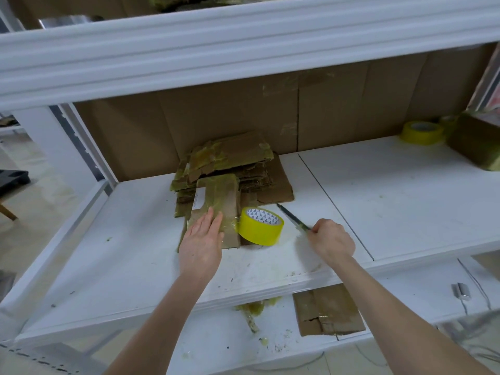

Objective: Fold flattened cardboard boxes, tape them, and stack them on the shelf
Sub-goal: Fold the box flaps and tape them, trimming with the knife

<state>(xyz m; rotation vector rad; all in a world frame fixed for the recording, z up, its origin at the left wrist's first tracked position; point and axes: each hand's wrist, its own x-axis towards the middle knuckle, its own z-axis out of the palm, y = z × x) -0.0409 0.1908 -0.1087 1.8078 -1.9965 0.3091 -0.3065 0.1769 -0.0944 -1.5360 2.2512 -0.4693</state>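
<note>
From my end, the left hand (201,239) lies flat with straight fingers on top of the small taped box (219,204), which sits on the white shelf board (121,253) with its far end against the stack of flattened cardboard (232,161). The yellow tape roll (261,226) stands tilted right against the box's right edge. The right hand (331,240) is clenched around the handle of a cutter (293,218), blade pointing back-left toward the stack's corner, apart from the roll. There's plenty of bare board left of the box and in front of it, up to the shelf's front lip. To the right, past the seam (338,207), it's open until a second tape roll (422,132) and another box (473,147) at the far end.
</note>
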